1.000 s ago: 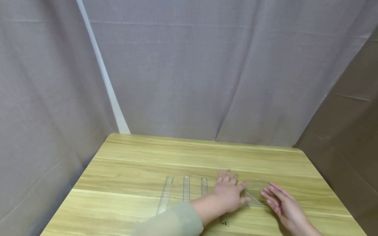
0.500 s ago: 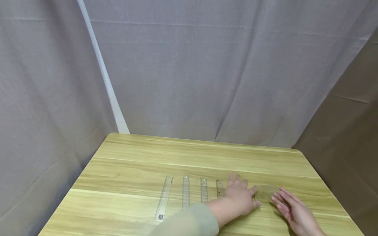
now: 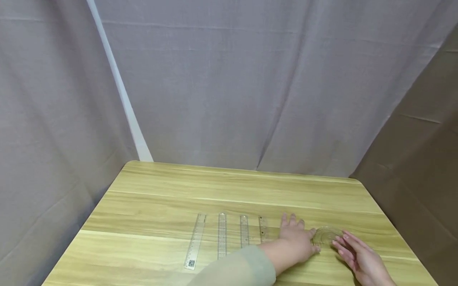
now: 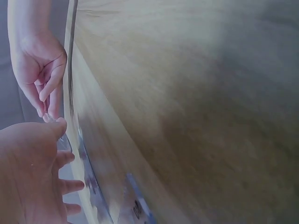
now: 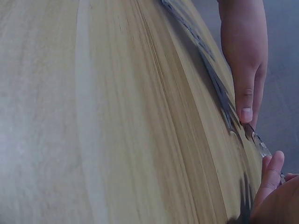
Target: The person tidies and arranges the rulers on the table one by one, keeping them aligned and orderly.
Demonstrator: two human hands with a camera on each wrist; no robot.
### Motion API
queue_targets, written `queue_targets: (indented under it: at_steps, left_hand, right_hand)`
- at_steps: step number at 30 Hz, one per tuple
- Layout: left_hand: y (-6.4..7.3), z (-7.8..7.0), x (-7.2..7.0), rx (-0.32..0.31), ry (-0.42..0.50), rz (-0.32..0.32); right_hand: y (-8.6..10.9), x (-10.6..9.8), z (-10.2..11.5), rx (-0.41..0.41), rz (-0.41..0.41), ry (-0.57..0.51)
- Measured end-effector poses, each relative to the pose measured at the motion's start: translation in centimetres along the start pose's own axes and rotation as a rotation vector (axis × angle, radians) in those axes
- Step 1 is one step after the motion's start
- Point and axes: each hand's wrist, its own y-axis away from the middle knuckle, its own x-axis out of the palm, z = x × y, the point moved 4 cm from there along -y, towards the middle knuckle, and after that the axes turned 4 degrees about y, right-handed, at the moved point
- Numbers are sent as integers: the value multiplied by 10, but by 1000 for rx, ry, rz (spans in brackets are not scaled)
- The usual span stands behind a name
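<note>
My left hand (image 3: 295, 240) is low over the table with its fingers spread and straight. Its thumb and index finger touch the left edge of a clear, rounded protractor (image 3: 327, 234). From the other side, my right hand (image 3: 363, 254) pinches the protractor's right edge between thumb and fingers. The right wrist view shows the protractor (image 5: 261, 147) edge-on between both hands. Left of my left hand, clear rulers lie roughly side by side: one far left (image 3: 195, 241), a second (image 3: 222, 234), a third (image 3: 244, 230) and a fourth (image 3: 263, 228). My left forearm hides the lower ends of several.
The wood-grain table (image 3: 143, 206) reaches back to a grey curtain (image 3: 214, 99). A brownish curtain (image 3: 411, 159) hangs along the right side, and a pale strip (image 3: 121, 89) shows at the left corner.
Both hands have moved right with the protractor between them. The fourth ruler's upper part, earlier covered by my left hand, now shows. The triangular lines by the left thumb no longer show.
</note>
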Motion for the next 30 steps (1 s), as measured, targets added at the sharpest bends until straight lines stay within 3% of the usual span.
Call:
queue_targets:
  at_steps: [12, 18, 25, 30]
  left_hand:
    - [-2, -5, 1, -24, -51, 8]
    - [-5, -7, 2, -30, -69, 1]
    - [-9, -11, 5, -37, -109, 6]
    - [-9, -13, 6, -27, -105, -15]
  right_hand:
    - [-4, -6, -1, 101, -92, 51]
    - [-6, -9, -2, 107, -99, 58]
    - [-7, -13, -3, 170, -143, 44]
    - [-7, -15, -1, 164, -141, 96]
